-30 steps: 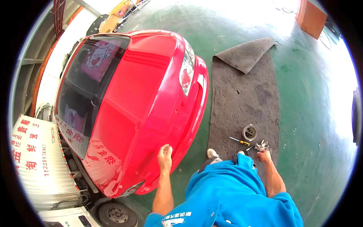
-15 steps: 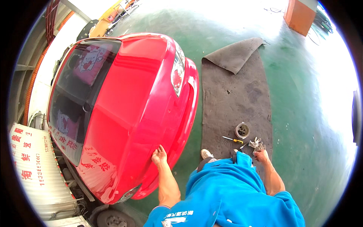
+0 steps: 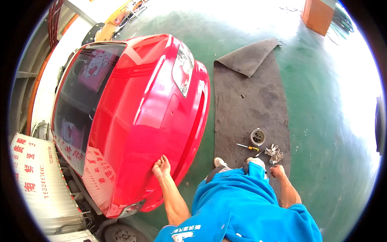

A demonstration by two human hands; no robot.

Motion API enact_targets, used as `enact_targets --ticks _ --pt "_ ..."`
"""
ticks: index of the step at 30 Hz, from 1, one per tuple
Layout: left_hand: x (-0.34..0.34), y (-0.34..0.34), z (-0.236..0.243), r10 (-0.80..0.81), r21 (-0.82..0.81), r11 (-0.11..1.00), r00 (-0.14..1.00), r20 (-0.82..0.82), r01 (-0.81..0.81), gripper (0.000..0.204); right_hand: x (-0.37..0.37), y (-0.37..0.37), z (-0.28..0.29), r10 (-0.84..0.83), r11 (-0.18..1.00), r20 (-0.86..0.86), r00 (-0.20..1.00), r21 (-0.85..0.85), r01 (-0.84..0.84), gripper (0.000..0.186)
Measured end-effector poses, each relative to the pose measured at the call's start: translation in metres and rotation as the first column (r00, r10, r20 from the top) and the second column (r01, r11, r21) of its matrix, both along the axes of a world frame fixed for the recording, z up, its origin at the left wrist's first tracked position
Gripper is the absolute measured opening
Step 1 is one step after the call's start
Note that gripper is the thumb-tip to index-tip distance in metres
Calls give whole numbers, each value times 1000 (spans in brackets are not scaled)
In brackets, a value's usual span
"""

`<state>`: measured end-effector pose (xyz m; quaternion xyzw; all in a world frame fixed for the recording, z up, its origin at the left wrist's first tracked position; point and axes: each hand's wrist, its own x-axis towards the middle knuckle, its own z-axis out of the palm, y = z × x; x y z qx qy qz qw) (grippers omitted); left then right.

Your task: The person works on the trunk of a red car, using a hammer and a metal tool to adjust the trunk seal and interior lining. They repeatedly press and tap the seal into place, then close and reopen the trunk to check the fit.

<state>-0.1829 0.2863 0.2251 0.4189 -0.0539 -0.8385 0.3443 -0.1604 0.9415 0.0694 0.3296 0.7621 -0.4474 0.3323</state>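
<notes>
The red car point(image 3: 133, 133) stands on the left, with its trunk lid point(image 3: 149, 137) facing me. My left hand point(image 3: 162, 167) is closed, fingers curled against the lid's rear edge; where the fingertips end is hidden. On my right side, my right hand point(image 3: 277, 171) hangs with its fingers folded in, and nothing shows in it. Just beyond it on the grey-brown mat point(image 3: 250, 109) lie pale work gloves point(image 3: 274, 155). Beside the gloves are a yellow-handled screwdriver point(image 3: 248, 147) and a round tub point(image 3: 258, 137) with small dark pieces inside.
The mat's far corner point(image 3: 250, 58) is folded over. An orange-based pillar point(image 3: 317, 18) stands at the far right on the green floor point(image 3: 314, 109). White panels with red lettering point(image 3: 36, 169) and a wheel point(image 3: 123, 234) are at the lower left.
My left hand and the lid's rear edge have shifted left together, and the lid's tilt and reflections look different. My right hand has moved slightly toward me, away from the gloves.
</notes>
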Motion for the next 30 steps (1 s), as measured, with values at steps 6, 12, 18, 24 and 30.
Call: enact_targets --ticks 6,12,18,24,30 --pt "36 42 163 -207 -366 924 952 -228 113 30 -47 -13 -25 118 987 -38 992 -108 -121 27" --pt "37 59 359 -417 -832 503 909 2 233 57 -112 -34 -13 75 959 -117 990 -265 -104 24" --pt "38 87 512 160 -822 -93 824 544 561 58 -111 -30 -26 241 929 -87 967 -267 -256 22" --pt "57 143 404 911 -65 -412 411 -36 909 59 -82 16 -35 299 941 3 954 -169 -294 17" --pt "42 93 422 811 27 -318 286 -510 948 58 -101 10 -36 355 929 71 932 -134 -344 15"
